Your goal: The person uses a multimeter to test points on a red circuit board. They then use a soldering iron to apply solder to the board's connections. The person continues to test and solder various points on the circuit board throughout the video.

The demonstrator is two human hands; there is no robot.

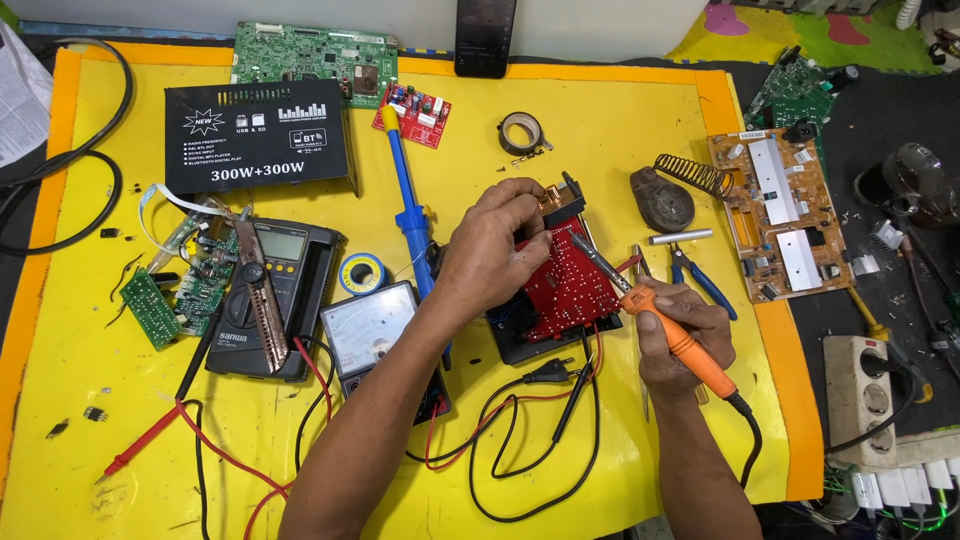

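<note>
A red circuit board [565, 290] lies tilted on a black case [520, 342] in the middle of the yellow mat [620, 110]. My left hand [492, 245] rests on the board's upper left part, fingers pinched at its top edge. My right hand [678, 345] grips an orange-handled soldering iron [680, 340], whose metal tip touches the board near the left fingers. The iron's black cord runs down past my right wrist.
A blue desoldering pump [405, 190], solder reel [362, 272], two multimeters [275, 295] [375, 335], a black amplifier box [255, 135], green boards [180, 290], pliers [700, 275], an iron stand [665, 195] and a brown board [780, 210] surround the work. A power strip [860, 395] sits right.
</note>
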